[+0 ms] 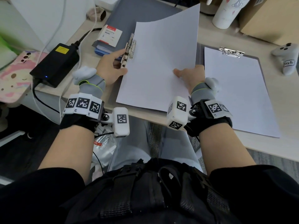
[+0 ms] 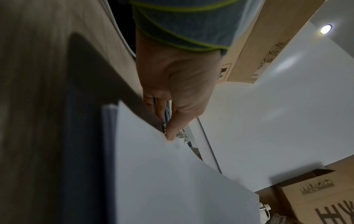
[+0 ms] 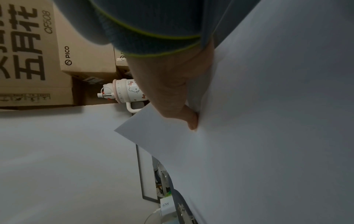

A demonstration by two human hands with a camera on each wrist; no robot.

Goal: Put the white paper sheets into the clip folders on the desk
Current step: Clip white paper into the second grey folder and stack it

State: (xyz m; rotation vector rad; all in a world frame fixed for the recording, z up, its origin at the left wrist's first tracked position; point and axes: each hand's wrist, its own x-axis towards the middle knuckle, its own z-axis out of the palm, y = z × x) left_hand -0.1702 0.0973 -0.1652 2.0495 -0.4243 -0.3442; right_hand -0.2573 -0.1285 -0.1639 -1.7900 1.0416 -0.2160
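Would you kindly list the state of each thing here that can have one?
Left folder's clip: held open by the left hand.
Loose sheet: pinched by the right hand, far corner curling up, not yet clamped.
Right folder's clip: shut on its sheet.
Power adapter: plugged in, blue light on.

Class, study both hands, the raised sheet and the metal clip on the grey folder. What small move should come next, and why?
Probably slide the sheet leftward under the clip. The left hand grips that clip on the grey folder, while the right hand pinches the sheet, whose left edge sits beside the clip, not yet clamped. The other folder already holds paper.
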